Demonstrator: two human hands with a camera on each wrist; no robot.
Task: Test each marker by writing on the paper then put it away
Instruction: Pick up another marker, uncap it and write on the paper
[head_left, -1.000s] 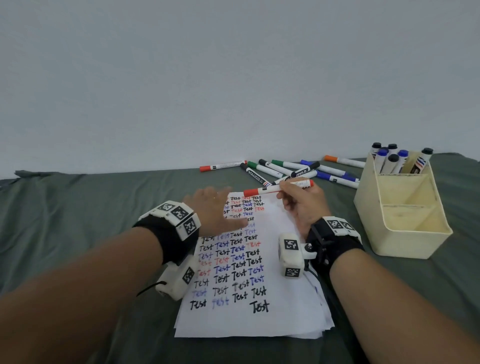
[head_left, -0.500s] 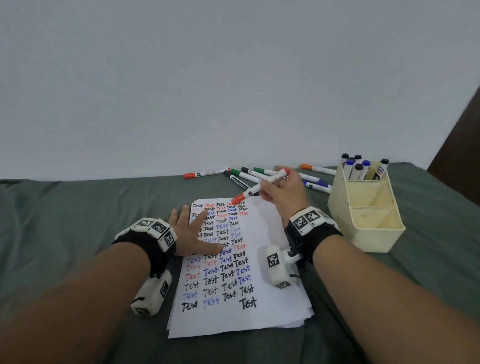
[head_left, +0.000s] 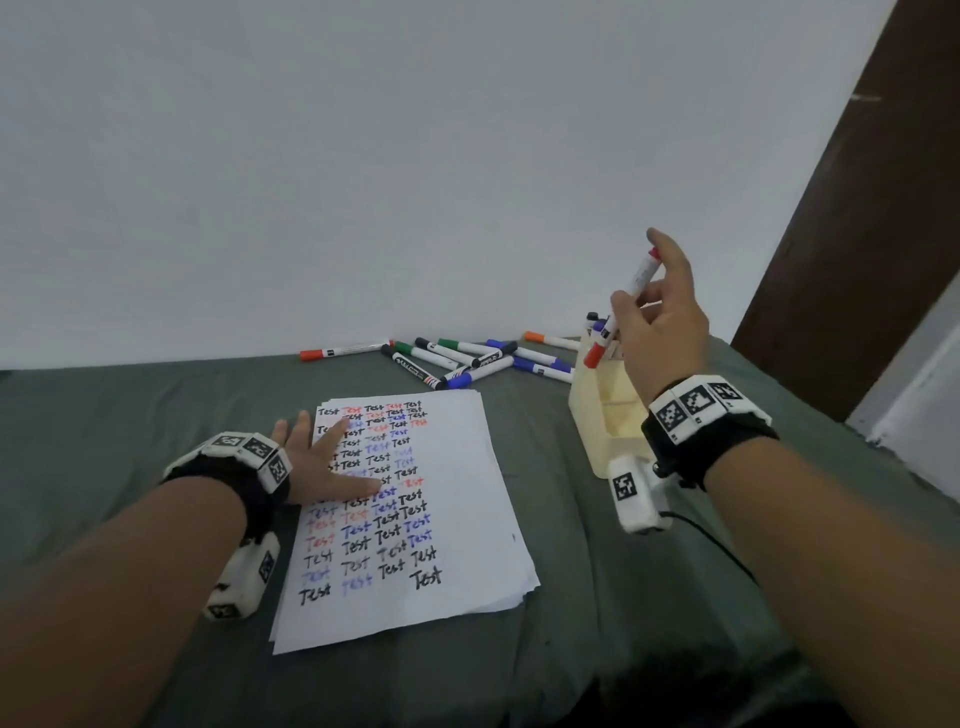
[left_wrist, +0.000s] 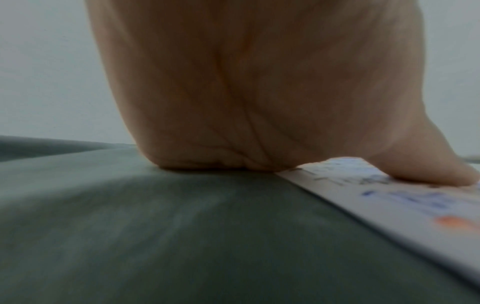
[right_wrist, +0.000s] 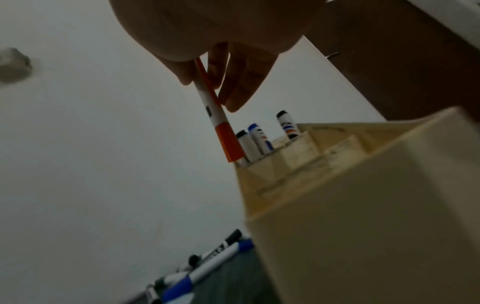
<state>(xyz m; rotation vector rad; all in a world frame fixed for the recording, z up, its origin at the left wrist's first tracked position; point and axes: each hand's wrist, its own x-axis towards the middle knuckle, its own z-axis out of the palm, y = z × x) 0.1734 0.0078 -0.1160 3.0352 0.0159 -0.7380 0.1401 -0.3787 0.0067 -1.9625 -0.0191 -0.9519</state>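
My right hand (head_left: 655, 306) pinches a capped red marker (head_left: 623, 307) and holds it steeply tilted, cap end down, just above the back compartment of the cream holder (head_left: 602, 415). In the right wrist view the red marker (right_wrist: 221, 127) has its cap right beside the markers standing in the holder (right_wrist: 350, 205). My left hand (head_left: 322, 462) lies flat with spread fingers on the left side of the paper (head_left: 457, 519), which is covered with rows of "Test". The left wrist view shows the palm (left_wrist: 233, 92) on the cloth and the thumb on the paper (left_wrist: 415, 201).
Several loose markers (head_left: 457, 358) in black, green, blue and orange lie on the green cloth behind the paper, and one red-capped marker (head_left: 345, 351) lies apart at the left. A dark wooden door frame (head_left: 857, 208) stands at the right.
My right hand has lifted the red marker from above the paper's top edge and carried it right to the holder, turning it cap down. The left hand stayed on the paper.
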